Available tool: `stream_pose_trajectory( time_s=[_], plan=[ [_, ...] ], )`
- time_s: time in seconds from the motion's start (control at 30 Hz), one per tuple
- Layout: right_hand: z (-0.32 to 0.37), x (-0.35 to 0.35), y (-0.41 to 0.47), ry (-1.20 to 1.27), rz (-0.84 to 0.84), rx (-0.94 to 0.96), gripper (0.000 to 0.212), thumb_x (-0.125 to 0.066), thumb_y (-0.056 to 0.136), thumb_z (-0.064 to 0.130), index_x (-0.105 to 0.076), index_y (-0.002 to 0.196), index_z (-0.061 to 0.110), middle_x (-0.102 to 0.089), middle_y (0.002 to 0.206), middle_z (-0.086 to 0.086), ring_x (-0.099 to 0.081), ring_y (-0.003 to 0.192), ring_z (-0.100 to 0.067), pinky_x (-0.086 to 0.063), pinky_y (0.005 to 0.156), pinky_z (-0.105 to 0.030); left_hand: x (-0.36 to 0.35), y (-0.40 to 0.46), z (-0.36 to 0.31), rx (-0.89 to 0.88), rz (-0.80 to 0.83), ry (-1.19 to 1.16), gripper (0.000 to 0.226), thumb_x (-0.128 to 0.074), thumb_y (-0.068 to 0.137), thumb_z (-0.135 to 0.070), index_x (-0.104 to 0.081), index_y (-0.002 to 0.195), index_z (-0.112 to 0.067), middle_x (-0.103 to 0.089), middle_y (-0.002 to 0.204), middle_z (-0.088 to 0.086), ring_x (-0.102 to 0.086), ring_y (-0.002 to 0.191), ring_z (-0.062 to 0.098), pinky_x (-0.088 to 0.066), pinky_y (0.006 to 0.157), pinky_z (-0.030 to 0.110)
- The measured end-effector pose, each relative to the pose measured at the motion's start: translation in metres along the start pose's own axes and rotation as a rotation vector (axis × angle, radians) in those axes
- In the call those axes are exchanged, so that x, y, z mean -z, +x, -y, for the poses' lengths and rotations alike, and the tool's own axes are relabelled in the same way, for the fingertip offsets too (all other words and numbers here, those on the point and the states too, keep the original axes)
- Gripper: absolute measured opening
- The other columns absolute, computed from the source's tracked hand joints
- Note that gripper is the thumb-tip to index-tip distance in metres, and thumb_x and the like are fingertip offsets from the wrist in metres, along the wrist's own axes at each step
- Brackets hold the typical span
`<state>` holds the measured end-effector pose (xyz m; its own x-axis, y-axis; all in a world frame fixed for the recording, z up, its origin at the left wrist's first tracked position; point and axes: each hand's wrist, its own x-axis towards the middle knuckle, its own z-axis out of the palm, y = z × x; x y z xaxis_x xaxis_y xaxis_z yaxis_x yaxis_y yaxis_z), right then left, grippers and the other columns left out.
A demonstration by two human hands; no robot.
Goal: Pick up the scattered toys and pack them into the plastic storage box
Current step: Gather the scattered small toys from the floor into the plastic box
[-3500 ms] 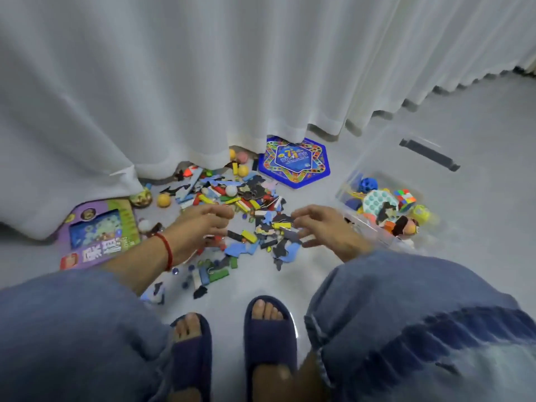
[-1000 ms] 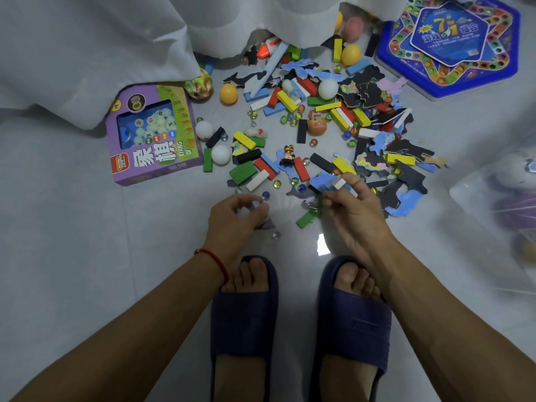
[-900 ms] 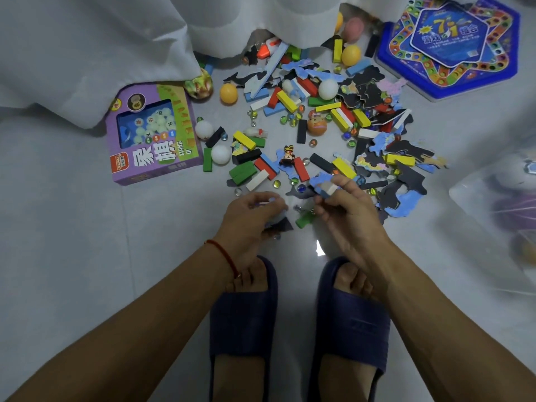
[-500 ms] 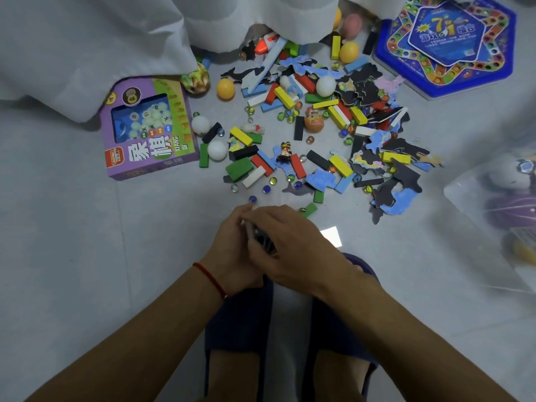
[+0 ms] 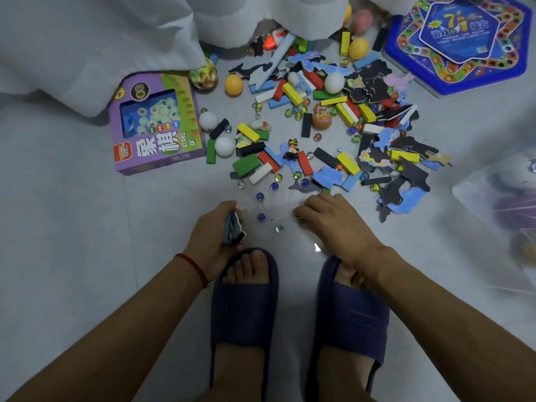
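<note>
The smooth grey floor [image 5: 72,227] lies bare to the left of the purple game box [image 5: 158,123] and down toward the person's dark blue slippers [image 5: 243,300]. A white curtain [image 5: 87,39] hangs in soft folds behind the box, its hem over the far toys. The clear plastic storage box [image 5: 499,216] sits far right of the purple box, cut by the frame edge. A blue hexagonal game board [image 5: 458,44] lies far right, beyond the pile. The scattered toys [image 5: 319,126], namely flat foam puzzle cut-outs, glossy rectangular blocks, round balls and glass marbles, spread right of the purple box. The left hand [image 5: 211,239] grips a stack of foam puzzle pieces [image 5: 233,230], fingers curled round it. The right hand [image 5: 327,219] reaches palm-down at the pile's near edge, its fingers curled onto the floor; I cannot tell what they hold.
</note>
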<state>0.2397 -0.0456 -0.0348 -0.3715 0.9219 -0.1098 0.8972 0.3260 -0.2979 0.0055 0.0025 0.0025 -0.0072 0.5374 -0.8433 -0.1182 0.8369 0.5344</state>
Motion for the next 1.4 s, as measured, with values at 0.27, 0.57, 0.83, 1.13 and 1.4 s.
stream_pose_trajectory(
  time_s=[0.27, 0.57, 0.83, 1.13, 1.4],
  plan=[
    [0.033, 0.001, 0.011, 0.242, -0.053, -0.115, 0.034, -0.054, 0.100, 0.027, -0.052, 0.132, 0.015, -0.053, 0.117, -0.007, -0.057, 0.094, -0.020, -0.052, 0.078, -0.035, -0.008, 0.016, 0.006, -0.680, -0.097, 1.056, 0.029, -0.062, 0.088, -0.050, -0.058, 0.093, -0.022, -0.062, 0.082, -0.005, -0.059, 0.073, 0.011, -0.049, 0.063, 0.027],
    [0.056, -0.030, 0.017, 0.000, -0.004, 0.062, 0.027, -0.059, 0.088, 0.015, -0.057, 0.114, 0.005, -0.055, 0.100, -0.013, -0.052, 0.079, -0.025, -0.051, 0.061, -0.036, -0.010, 0.034, 0.018, -0.884, -0.130, 1.643, 0.034, -0.042, 0.100, -0.043, -0.046, 0.126, -0.021, -0.065, 0.095, 0.001, -0.060, 0.076, 0.020, -0.049, 0.063, 0.032],
    [0.039, 0.039, -0.016, 0.648, -0.053, -0.494, 0.011, -0.054, 0.099, 0.016, -0.056, 0.109, 0.018, -0.060, 0.104, -0.004, -0.057, 0.090, -0.016, -0.048, 0.077, -0.028, -0.047, -0.006, -0.006, -0.840, -0.006, 0.973, 0.023, -0.046, 0.093, -0.030, -0.056, 0.085, -0.011, -0.061, 0.074, 0.007, -0.058, 0.068, 0.029, -0.047, 0.056, 0.030],
    [-0.056, 0.279, -0.194, 1.138, -0.909, -0.975, 0.020, -0.062, 0.088, -0.004, -0.069, 0.106, 0.002, -0.068, 0.090, -0.014, -0.064, 0.068, -0.019, -0.053, 0.063, -0.029, -0.268, -0.199, -0.071, -0.084, 0.850, 0.451, 0.022, -0.053, 0.096, -0.014, -0.055, 0.074, -0.009, -0.057, 0.069, 0.009, -0.055, 0.054, 0.017, -0.046, 0.042, 0.025],
    [-0.089, 0.298, -0.264, 1.596, -1.342, -1.249, 0.018, -0.046, 0.095, 0.006, -0.049, 0.111, -0.002, -0.044, 0.122, -0.017, -0.052, 0.116, -0.047, -0.047, 0.099, -0.060, -0.372, -0.279, -0.082, -0.107, 0.941, 0.570, 0.058, -0.048, 0.099, -0.025, -0.022, 0.150, -0.013, -0.011, 0.162, 0.010, -0.021, 0.144, 0.043, -0.040, 0.104, 0.060]
  ],
)
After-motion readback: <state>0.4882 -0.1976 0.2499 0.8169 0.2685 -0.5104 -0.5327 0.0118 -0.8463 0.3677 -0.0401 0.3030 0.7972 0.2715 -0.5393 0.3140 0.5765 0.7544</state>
